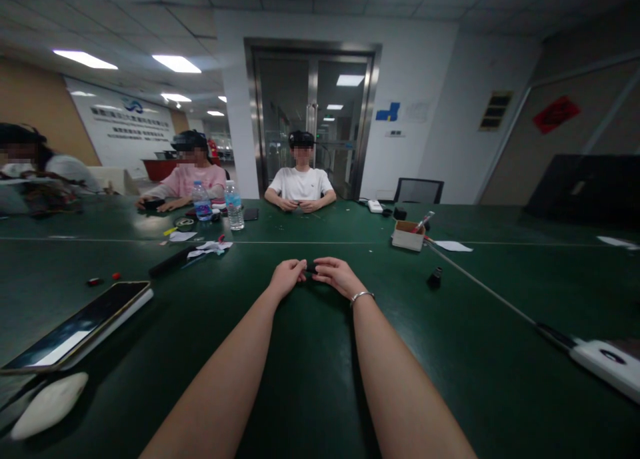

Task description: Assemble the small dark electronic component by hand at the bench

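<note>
As our left hand (289,277) and right hand (340,276) meet over the green table (310,392), we have one small dark object (311,268) pinched between them!
From the left, we pass a phone (80,327), then the wall sign (125,125): a blue wave logo (133,105) and rows of characters (143,116) too blurred for us to read. Next come two bottles (235,219) with blue labels (233,201), print unreadable from here. Now centre stage: our left hand grips the dark object's left end, our right hand grasps the other, a silver bracelet (362,298) at that wrist. On to a blue notice (390,113) beside the glass doors (286,99), illegible; an open box (407,240); and, far right, a red diamond-shaped poster (568,111) whose dark marking (556,115) we cannot make out.
</note>
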A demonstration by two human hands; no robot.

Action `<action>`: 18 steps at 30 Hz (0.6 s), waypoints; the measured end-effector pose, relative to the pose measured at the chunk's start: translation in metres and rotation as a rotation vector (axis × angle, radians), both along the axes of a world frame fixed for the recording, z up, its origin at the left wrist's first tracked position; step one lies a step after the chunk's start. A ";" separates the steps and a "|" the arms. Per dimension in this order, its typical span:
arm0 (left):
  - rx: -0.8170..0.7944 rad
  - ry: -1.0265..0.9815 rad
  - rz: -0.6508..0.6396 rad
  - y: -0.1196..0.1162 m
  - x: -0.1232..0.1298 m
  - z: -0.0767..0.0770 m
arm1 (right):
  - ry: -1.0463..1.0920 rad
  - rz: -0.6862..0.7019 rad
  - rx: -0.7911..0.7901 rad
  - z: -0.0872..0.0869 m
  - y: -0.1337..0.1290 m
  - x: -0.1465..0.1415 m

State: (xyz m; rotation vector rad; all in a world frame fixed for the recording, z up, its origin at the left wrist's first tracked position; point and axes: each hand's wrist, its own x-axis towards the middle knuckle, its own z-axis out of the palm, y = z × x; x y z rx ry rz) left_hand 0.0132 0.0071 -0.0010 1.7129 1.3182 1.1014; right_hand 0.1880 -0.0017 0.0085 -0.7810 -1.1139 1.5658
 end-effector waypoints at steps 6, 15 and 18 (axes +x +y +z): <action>0.016 0.047 0.052 -0.002 0.001 0.001 | 0.015 0.010 0.015 -0.002 0.001 0.000; 0.012 0.116 0.100 -0.005 0.002 0.006 | 0.024 0.028 0.022 -0.001 0.000 0.000; 0.013 0.113 0.102 -0.006 0.003 0.006 | 0.017 0.023 0.014 0.000 -0.001 0.001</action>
